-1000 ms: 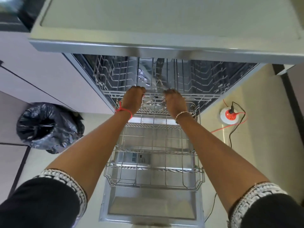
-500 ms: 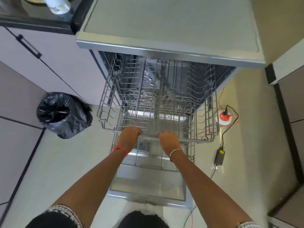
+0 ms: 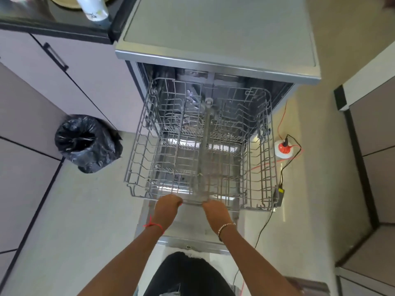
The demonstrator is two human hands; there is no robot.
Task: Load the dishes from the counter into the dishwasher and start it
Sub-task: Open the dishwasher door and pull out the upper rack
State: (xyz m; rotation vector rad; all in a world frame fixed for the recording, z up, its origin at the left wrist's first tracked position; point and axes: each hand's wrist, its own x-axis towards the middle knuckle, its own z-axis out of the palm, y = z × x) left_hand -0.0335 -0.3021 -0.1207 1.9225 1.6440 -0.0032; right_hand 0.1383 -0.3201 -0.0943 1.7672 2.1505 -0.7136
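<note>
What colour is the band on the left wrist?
Red: a thin thread band, shown best in the head view, the only one.

Fingertips of both hands are out of sight: the left hand (image 3: pixel 167 207) and the right hand (image 3: pixel 215 212) curl over the front rim of the upper rack (image 3: pixel 136 163), where the wires smear into blur. Most of the open door (image 3: pixel 192 244) lies hidden beneath that rack and the forearms, which the bottom edge cuts off. At top left the surface (image 3: pixel 32 20) is cropped, as are a bottle (image 3: pixel 94 9) with a label too blurred to read and a pale round rim (image 3: pixel 64 3) of something unidentifiable. A small box (image 3: pixel 280 196) on the floor sits partly behind the rack's right corner.
</note>
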